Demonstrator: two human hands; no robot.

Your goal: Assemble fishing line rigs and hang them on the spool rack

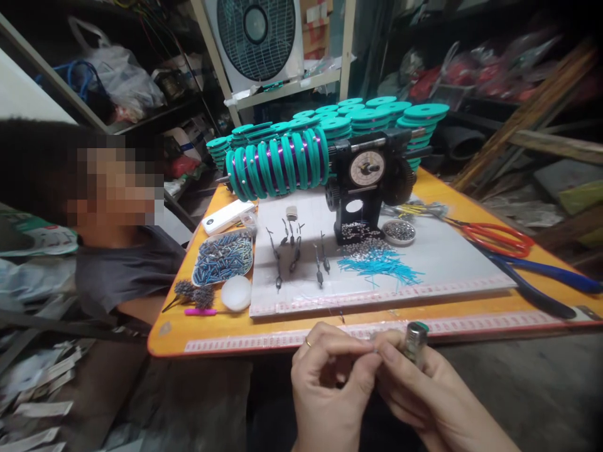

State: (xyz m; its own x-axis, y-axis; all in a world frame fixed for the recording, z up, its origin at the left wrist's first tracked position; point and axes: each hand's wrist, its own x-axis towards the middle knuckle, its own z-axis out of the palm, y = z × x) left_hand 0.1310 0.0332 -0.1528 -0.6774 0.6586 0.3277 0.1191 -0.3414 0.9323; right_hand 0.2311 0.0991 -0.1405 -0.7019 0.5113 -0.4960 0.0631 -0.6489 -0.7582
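Observation:
My left hand [332,380], with a ring on one finger, is closed in a pinch in front of the table's near edge. Its fingertips meet those of my right hand [424,389]; whatever tiny piece lies between them is too small to make out. A short shiny metal cylinder with a greenish top [415,342] is held in the curled fingers of my right hand. Beyond the hands, blue thin strips [381,267] lie loose on a white board [292,301]. Small metal beads [365,245] are heaped beside them, and several dark wire-tailed weights [320,276] lie to their left.
On the orange table [164,329], a black winding machine [360,182] carries green spools [277,163]. A tray of small metal tubes [223,254] stands left, a bead dish [399,232] right. Red-handled scissors [504,238] and blue-handled pliers [551,273] lie right. Another person [127,270] sits left.

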